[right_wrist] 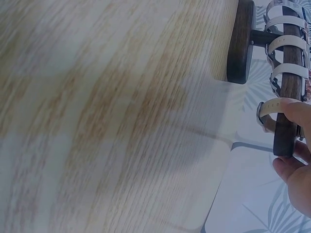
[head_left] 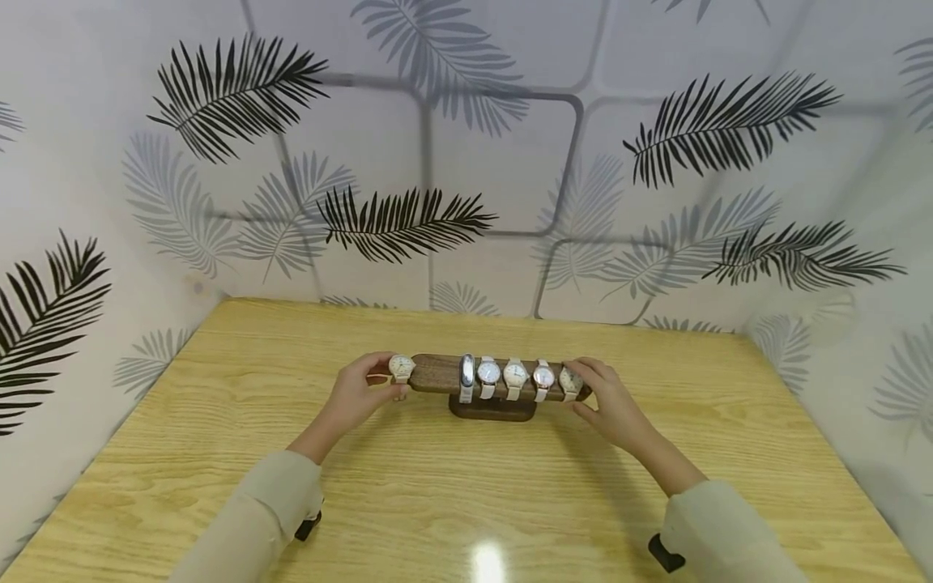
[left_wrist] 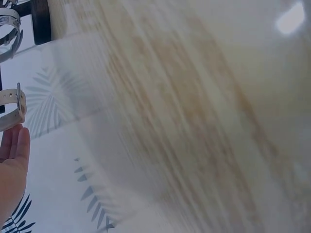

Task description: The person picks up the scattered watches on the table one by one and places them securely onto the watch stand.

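A dark wooden watch stand (head_left: 437, 374) has a horizontal bar on a short post and base (head_left: 492, 409). At the bar's left end my left hand (head_left: 360, 389) pinches a pale-strapped watch (head_left: 400, 367) with a round face. Its buckled strap (left_wrist: 20, 104) forms a loop in the left wrist view. My right hand (head_left: 608, 401) grips the bar's right end, beside a cream-strapped watch (right_wrist: 272, 107). Further in along the bar sit a white smart band (head_left: 466, 376) and several white-strapped watches (head_left: 515, 374). Only part of the left hand shows in the left wrist view.
The stand is on a light wood-grain table (head_left: 466, 486). Behind it rises a wall (head_left: 496, 162) with grey and black leaf prints. A bright light reflection (head_left: 487, 560) lies near the front. Black straps (head_left: 666, 553) show under both sleeves.
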The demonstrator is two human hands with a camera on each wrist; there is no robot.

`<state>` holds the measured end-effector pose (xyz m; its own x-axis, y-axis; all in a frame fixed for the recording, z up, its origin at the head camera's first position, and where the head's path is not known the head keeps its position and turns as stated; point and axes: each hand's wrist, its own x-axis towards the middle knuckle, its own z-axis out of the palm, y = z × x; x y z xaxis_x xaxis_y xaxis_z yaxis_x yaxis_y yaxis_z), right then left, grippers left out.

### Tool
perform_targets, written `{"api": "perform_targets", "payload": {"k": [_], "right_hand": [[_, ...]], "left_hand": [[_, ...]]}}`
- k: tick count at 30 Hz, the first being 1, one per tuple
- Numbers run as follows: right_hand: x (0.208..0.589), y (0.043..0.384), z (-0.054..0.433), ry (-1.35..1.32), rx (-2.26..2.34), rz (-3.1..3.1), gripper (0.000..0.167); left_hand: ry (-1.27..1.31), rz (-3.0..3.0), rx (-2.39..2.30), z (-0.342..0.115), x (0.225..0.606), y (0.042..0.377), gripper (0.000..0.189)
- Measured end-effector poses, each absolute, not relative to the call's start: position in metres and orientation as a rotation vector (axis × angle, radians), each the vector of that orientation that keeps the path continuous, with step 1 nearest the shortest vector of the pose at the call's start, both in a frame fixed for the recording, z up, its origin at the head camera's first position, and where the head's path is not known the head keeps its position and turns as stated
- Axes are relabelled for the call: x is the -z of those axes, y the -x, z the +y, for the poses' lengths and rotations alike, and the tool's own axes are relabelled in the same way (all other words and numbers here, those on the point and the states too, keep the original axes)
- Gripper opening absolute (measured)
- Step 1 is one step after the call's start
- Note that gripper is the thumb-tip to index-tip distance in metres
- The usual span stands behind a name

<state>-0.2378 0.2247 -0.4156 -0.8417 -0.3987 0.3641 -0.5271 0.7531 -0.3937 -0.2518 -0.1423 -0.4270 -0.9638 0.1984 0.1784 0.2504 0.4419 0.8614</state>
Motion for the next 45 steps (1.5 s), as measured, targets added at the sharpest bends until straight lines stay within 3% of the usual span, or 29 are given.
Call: {"api": "perform_targets", "payload": {"k": [45], "right_hand": [[0.414,0.236,0.224,-0.751,-0.639,-2.641,0.054]], "left_hand": [[0.553,-2.728,1.4,-0.126,0.421,0.256,0.07]]}}
